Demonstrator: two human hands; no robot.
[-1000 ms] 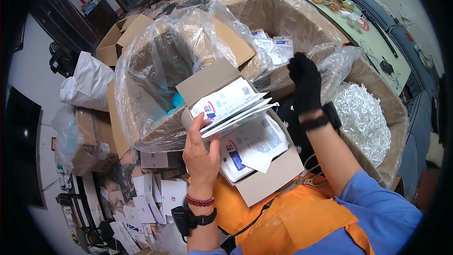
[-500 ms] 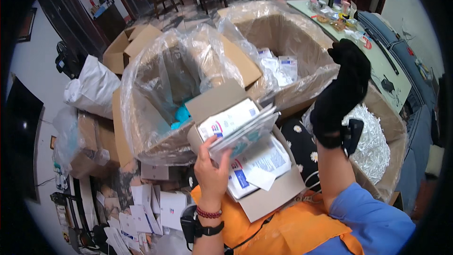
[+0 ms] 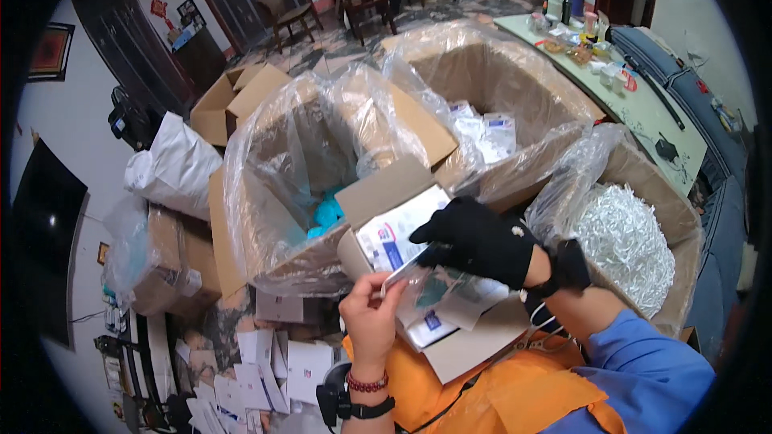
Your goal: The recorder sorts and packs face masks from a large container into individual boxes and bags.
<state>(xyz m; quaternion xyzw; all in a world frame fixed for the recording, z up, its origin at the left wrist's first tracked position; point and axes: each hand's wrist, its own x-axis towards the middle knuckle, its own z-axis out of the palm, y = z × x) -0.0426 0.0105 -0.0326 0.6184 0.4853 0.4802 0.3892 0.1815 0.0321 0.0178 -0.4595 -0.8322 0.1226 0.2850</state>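
Note:
A clear, flat packet (image 3: 429,292) with teal stuff inside is held tilted over an open cardboard carton (image 3: 460,354) on my lap. My left hand (image 3: 371,311), bare with a red bead bracelet, pinches its left edge. My right hand (image 3: 486,243), in a black glove, has its fingers closed at the packet's upper part and covers much of it. Whether more packets lie behind this one is hidden. White printed packets (image 3: 396,235) fill the carton's far end; more white packets (image 3: 438,323) lie at its near end.
Ahead stand a plastic-lined carton with teal pieces (image 3: 326,213) and another with white packets (image 3: 488,135). A box of shiny silvery strips (image 3: 626,245) is at the right. Flattened white boxes (image 3: 261,362) cover the floor at lower left. A cluttered pale table (image 3: 643,124) stands far right.
My gloved right hand has come down from the raised position at the right onto the packet. My left hand still grips it, now slightly lower and to the right. The view has shifted a little.

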